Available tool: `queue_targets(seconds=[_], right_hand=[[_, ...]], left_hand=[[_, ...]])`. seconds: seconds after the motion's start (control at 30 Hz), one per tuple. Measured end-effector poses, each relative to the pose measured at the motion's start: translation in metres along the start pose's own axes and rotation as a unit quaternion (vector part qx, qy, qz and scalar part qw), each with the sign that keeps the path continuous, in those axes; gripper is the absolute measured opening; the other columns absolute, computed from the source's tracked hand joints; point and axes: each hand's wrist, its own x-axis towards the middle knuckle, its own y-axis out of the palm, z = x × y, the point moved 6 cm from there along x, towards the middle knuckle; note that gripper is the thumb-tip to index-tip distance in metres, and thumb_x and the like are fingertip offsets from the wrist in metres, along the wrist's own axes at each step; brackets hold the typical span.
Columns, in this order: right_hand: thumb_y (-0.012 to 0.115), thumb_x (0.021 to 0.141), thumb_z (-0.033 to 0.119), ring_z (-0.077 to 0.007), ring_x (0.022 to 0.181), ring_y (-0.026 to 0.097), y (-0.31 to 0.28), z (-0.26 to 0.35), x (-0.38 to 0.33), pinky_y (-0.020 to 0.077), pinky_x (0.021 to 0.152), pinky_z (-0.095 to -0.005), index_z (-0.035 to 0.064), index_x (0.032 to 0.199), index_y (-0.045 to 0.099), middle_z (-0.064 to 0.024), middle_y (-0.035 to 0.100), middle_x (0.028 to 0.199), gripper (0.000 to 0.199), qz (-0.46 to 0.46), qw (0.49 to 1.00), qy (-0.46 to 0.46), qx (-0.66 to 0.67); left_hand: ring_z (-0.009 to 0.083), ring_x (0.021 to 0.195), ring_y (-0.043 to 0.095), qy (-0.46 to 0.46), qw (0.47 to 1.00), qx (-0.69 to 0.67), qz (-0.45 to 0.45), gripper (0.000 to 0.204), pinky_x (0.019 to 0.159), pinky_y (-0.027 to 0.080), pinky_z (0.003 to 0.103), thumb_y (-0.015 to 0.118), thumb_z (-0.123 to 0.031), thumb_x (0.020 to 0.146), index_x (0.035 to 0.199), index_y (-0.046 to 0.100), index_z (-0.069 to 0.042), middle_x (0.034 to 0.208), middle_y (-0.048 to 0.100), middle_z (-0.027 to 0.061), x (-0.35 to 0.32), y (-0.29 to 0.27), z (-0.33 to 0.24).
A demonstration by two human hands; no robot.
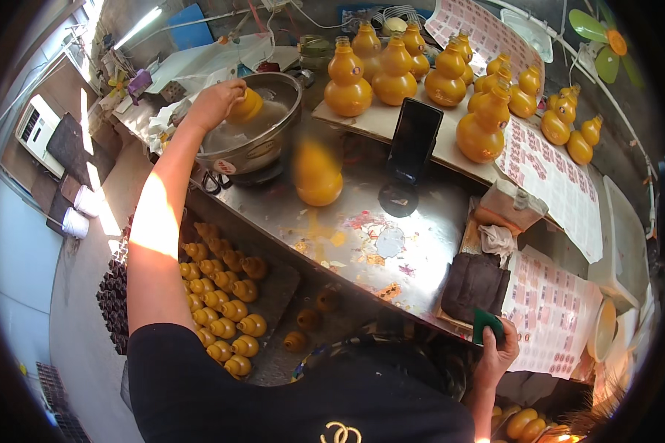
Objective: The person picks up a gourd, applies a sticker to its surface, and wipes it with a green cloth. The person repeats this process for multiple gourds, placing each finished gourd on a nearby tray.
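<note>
Metal worktable (266, 207), yellow gourd (247, 109) under left grip (218, 102)

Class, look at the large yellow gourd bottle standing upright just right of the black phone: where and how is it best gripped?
Probably grip the gourd bottle around its narrow waist, coming from the near side: the waist sits between two rounded bulges that should resist slipping, and other gourds stand behind it.

Bowl (264, 153): metal, shiny wall. Bench top (445, 214): metal, glossy, stained in patches. Gourd bottles (395, 80): smooth, glossy. Phone (414, 140): smooth, glossy screen. Folded cloth (471, 286): matt. Green pad (485, 325): matt. Printed sheets (550, 317): paper. White tubs (76, 222): apparently plastic.
</note>
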Motion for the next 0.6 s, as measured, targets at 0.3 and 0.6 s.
queue_targets(seconds=[0.3, 0.6], right_hand=[[0.062, 0.081, -0.006, -0.0163, 0.097, 0.055, -0.001, -0.012, 0.010, 0.0429, 0.089, -0.0276, -0.0024, 0.102, 0.060, -0.0082, 0.058, 0.102, 0.021, 0.021, 1.000, 0.011, 0.002], [0.063, 0.082, -0.004, -0.0157, 0.097, 0.055, 0.001, -0.013, 0.010, 0.0432, 0.089, -0.0271, -0.0025, 0.101, 0.061, -0.0076, 0.058, 0.103, 0.019, 0.020, 0.999, 0.026, 0.012]], left_hand=[[0.0324, 0.090, 0.062, 0.134, 0.982, 0.056, 0.121, 0.017, 0.075, 0.051, 0.039, 0.054, -0.006, 0.083, 0.096, 0.063, -0.003, 0.111, 0.062, 0.0076, -0.008, 0.035, -0.008], [0.0303, 0.089, 0.061, 0.148, 0.981, 0.073, 0.100, 0.006, 0.075, 0.050, 0.041, 0.060, -0.011, 0.078, 0.078, 0.059, -0.004, 0.102, 0.059, 0.0078, 0.004, 0.035, -0.002]])
